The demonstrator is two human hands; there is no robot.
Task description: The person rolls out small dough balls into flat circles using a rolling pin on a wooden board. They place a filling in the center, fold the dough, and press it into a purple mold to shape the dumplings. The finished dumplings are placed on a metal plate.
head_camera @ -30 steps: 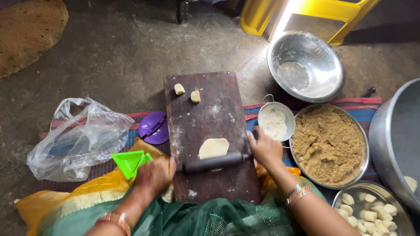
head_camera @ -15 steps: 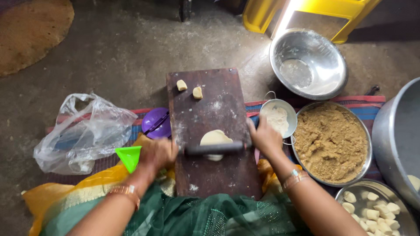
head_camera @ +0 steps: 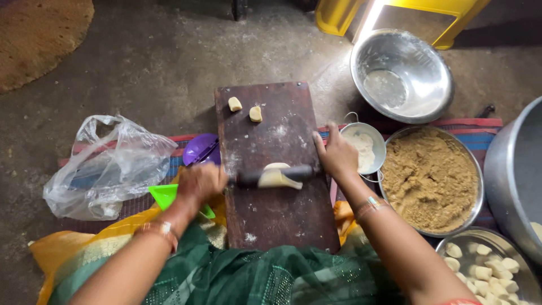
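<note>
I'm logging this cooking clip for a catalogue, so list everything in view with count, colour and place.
wooden board: 1, dark brown, centre, on the floor
rolling pin: 1, dark, across the board
flattened dough: 1, pale, under the pin
dough pieces: 2, pale yellow, far end of the board
small flour bowl: 1, steel, right of the board
empty bowl: 1, steel, upper right
filling bowl: 1, steel with brown crumbly filling, right
dough-ball bowl: 1, steel, lower right
big pot: 1, grey, right edge
plastic bag: 1, clear, left
purple mould: 1, left of the board
green mould: 1, lower left
left hand: on the pin's left end
right hand: on the pin's right end
</note>
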